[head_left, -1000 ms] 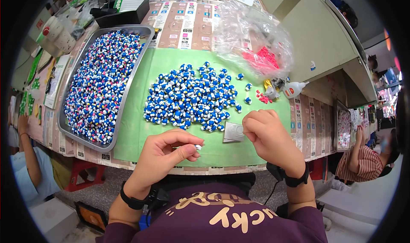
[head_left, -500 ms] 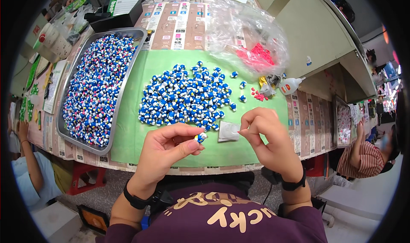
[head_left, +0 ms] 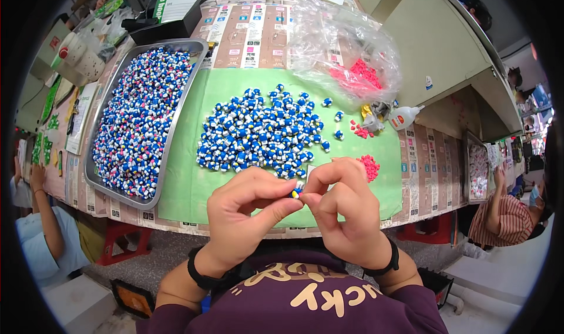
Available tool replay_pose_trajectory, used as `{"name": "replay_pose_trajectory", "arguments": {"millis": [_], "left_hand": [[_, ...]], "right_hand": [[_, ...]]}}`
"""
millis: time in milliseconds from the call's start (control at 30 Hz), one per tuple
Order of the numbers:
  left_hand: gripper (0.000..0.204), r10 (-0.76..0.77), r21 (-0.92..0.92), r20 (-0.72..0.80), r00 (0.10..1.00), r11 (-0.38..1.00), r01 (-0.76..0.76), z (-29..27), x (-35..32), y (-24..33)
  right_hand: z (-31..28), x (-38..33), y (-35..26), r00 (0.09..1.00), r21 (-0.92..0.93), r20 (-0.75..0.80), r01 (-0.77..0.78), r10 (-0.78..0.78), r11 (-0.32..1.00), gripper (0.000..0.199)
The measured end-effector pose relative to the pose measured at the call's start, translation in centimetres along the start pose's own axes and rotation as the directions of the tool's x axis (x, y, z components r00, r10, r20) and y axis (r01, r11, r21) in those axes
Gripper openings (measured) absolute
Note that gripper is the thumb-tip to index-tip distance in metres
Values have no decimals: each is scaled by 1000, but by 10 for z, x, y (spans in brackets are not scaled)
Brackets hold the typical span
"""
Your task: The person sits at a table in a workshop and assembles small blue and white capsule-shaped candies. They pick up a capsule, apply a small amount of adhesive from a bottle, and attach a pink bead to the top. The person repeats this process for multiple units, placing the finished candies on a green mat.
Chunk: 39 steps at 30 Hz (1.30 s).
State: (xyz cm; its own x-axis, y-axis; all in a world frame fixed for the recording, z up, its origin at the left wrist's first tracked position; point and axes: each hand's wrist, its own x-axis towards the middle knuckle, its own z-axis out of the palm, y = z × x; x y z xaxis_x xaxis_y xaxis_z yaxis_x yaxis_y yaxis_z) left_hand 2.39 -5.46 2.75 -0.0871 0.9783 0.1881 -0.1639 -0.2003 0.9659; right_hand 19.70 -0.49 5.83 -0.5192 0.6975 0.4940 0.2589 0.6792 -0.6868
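Between the thumb and forefinger of my left hand [head_left: 244,211] is a small blue, white and yellow figure [head_left: 296,194]. My right hand [head_left: 351,211] is closed in a pinch right beside it, its fingertips meeting the figure's side. Whatever those fingertips hold, if anything, is hidden. Just beyond my hands, a heap of similar blue-and-white figures [head_left: 258,131] covers the middle of a green sheet [head_left: 185,187]. A white pad [head_left: 309,170] is mostly covered by my right hand, and a cluster of small pink pieces [head_left: 369,168] lies past its knuckles.
To the left stands a metal tray [head_left: 168,152] full of figures. At the far right are a clear plastic bag [head_left: 305,46] with pink pieces, a white squeeze bottle [head_left: 404,118], more loose pink bits [head_left: 361,130] and a metal cabinet [head_left: 443,52]. Other people sit on both sides.
My right hand has come left from the white pad to the figure, uncovering the pink cluster. My left hand has moved slightly right, still holding the figure. The view has shifted a little.
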Motion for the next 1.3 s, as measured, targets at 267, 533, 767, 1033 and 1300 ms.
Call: {"name": "replay_pose_trajectory", "arguments": {"millis": [267, 533, 767, 1033, 1300], "left_hand": [[24, 189, 296, 119, 975, 931, -216, -10, 0, 11], [18, 307, 653, -285, 908, 756, -51, -110, -13, 15], [22, 368, 854, -420, 829, 468, 225, -152, -5, 26], [20, 92, 779, 207, 974, 587, -221, -51, 9, -13], [17, -58, 854, 213, 975, 496, -157, -39, 9, -22]], "right_hand": [[-2, -3, 12, 962, 335, 39, -268, 271, 903, 37], [-76, -21, 65, 887, -176, -97, -463, 452, 869, 18], [-61, -34, 93, 874, -387, 86, -414, 479, 824, 12], [-52, -35, 94, 928, -560, 135, -218, 348, 799, 14], [-56, -45, 89, 891, -463, 171, -304, 420, 833, 16]]}}
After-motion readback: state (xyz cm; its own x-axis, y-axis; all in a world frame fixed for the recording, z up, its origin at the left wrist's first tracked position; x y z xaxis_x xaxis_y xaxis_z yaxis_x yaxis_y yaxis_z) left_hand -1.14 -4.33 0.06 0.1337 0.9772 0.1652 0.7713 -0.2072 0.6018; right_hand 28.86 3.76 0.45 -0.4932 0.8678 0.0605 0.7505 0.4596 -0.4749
